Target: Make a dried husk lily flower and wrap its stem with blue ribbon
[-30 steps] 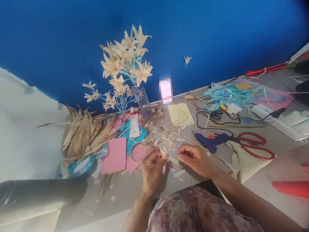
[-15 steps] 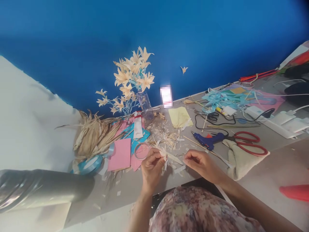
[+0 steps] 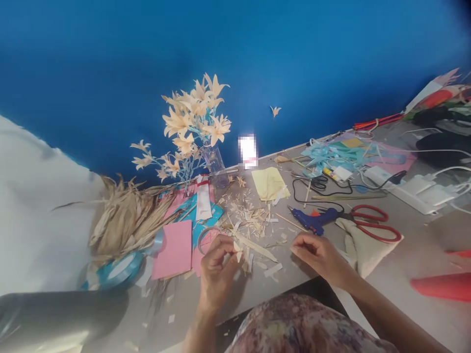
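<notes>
Left hand (image 3: 220,269), just above the near edge of the tabletop (image 3: 184,306), pinches a small pale petal (image 3: 238,252) between thumb and fingertips. Right hand (image 3: 320,256) hangs well apart from it, also by the near edge, its fingers curled and its thumb close to them; whether it grips anything I cannot tell. So the petal sits at the tip of the left hand, on the side facing the right one. Just beyond it, a long pale strip (image 3: 259,247) slants across the tabletop, and farther toward the far edge are scattered shavings (image 3: 253,220). A tape ring (image 3: 201,236) lies just behind the left hand, with a pink pad (image 3: 171,250) toward the tabletop's left end. Beyond the right hand lies a blue glue gun (image 3: 312,220); red-handled scissors (image 3: 355,214) rest partly over a pale cloth (image 3: 371,251) near the right near corner. Against the far edge stands a clear vase (image 3: 216,166) of cream flowers (image 3: 217,130).
</notes>
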`<state>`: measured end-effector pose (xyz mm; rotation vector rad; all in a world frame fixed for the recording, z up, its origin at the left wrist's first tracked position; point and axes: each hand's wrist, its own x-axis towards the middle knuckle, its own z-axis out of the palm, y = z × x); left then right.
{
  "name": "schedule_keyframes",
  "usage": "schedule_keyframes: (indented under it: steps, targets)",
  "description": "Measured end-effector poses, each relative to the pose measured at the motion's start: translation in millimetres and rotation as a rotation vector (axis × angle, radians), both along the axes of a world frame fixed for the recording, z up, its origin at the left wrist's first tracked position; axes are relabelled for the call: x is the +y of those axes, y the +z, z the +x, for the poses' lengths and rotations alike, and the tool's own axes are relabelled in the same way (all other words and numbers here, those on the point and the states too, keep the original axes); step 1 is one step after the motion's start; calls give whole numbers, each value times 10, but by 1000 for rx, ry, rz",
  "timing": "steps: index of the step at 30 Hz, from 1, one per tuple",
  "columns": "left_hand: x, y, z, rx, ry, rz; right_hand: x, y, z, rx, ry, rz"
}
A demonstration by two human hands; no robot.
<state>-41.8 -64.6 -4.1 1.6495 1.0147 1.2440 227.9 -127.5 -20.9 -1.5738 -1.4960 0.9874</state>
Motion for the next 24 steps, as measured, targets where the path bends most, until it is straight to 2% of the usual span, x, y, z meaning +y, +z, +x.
schedule_keyframes:
  steps: [3,7,11,15,18,24]
  targets:
    - [154,88,26,23,-5,51,152,56,96,-96,-8,39]
    - [307,114,131,-13,35,-2,466,208,117,-263,42,60]
    - [387,31,163,-100,129,-97,879,333,-86,-534,186,22]
    - [412,-24,136,-190,179,-210,1166,272,-312,-793,286,-28]
    - [405,-17,130,-247,195,-272,1213,191,-352,-838,328,-42]
    - [363,-7,136,-328,169,-382,1148,205,-324,-834,230,-152]
